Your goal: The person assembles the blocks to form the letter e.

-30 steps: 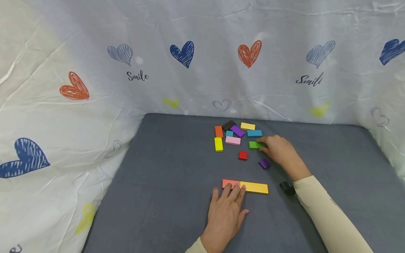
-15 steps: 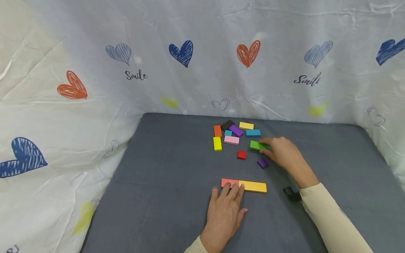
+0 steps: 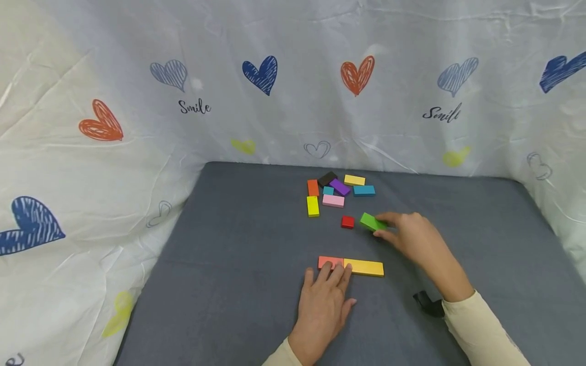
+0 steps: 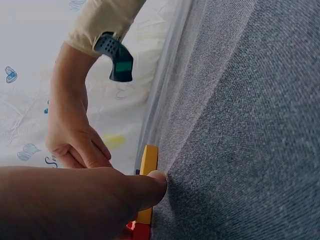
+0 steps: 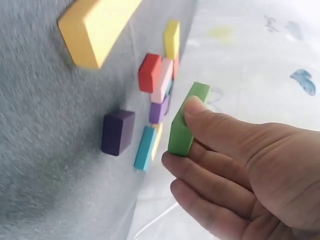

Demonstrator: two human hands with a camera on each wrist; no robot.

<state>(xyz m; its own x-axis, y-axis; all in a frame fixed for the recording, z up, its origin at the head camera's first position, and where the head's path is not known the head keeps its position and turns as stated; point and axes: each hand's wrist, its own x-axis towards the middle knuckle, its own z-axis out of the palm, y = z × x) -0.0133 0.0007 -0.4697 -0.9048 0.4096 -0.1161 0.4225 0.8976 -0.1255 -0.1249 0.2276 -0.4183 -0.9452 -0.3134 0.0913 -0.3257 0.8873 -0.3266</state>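
My right hand [image 3: 414, 239] pinches a green block [image 3: 371, 221] between thumb and fingers. The right wrist view shows that block [image 5: 186, 125] held up off the cloth. A small dark purple block [image 5: 117, 132] lies below it, hidden from the head view. My left hand [image 3: 320, 307] rests with extended fingers at a salmon block [image 3: 326, 261] and the longer orange-yellow block [image 3: 366, 268]. These two lie end to end in a row. A red block [image 3: 347, 222] is just left of the green one.
Farther back sits a loose cluster: yellow [image 3: 313, 206], orange [image 3: 313, 187], black [image 3: 327, 178], pink [image 3: 333, 201] and blue [image 3: 363, 190] blocks among several. Grey cloth [image 3: 220, 284] covers the table. A white curtain [image 3: 293, 127] with printed hearts hangs behind it.
My right hand has lifted the green block and drawn it toward me, over the dark purple block. My left hand stays by the salmon and orange-yellow blocks.
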